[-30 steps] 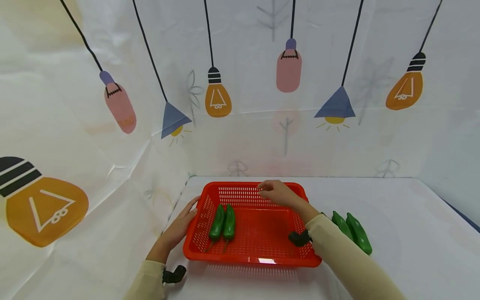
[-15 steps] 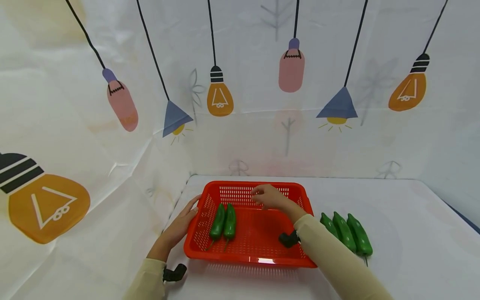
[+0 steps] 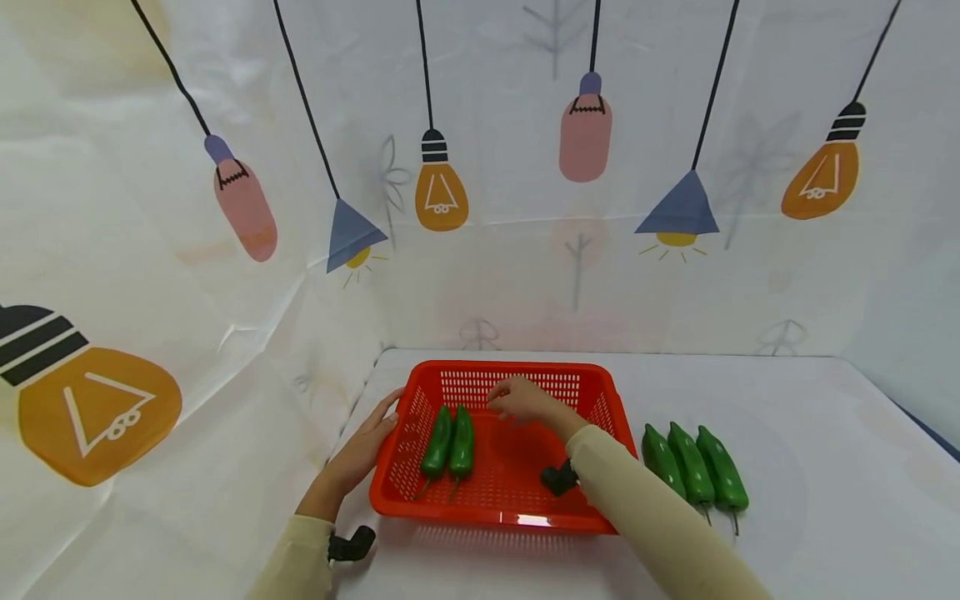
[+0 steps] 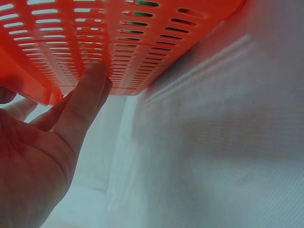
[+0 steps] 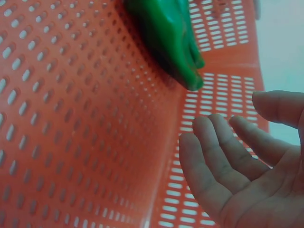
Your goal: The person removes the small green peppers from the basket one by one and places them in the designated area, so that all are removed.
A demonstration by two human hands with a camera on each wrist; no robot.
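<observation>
My left hand (image 3: pixel 363 450) lies along the left side of a red perforated plastic basket (image 3: pixel 495 522). In the left wrist view its long fingers (image 4: pixel 80 104) reach fairly straight to the basket's outer wall, fingertips right at the slotted side. My right hand (image 3: pixel 521 400) hovers inside the basket near the back wall, fingers loosely bent and holding nothing. To its left, two green chili peppers (image 3: pixel 437 446) lie side by side on the basket floor, stems toward me. The right wrist view shows the peppers (image 5: pixel 164 35) beyond the relaxed fingertips, with a gap between.
Several more green peppers (image 3: pixel 693 465) lie in a row on the white table (image 3: pixel 795 433), right of the basket near my right sleeve. A white sheet (image 3: pixel 495 275) printed with hanging lamps rises behind and to the left.
My right hand has moved left and slightly down over the basket toward the two peppers. The row of peppers on the right has come out from behind the sleeve. My left hand stays put.
</observation>
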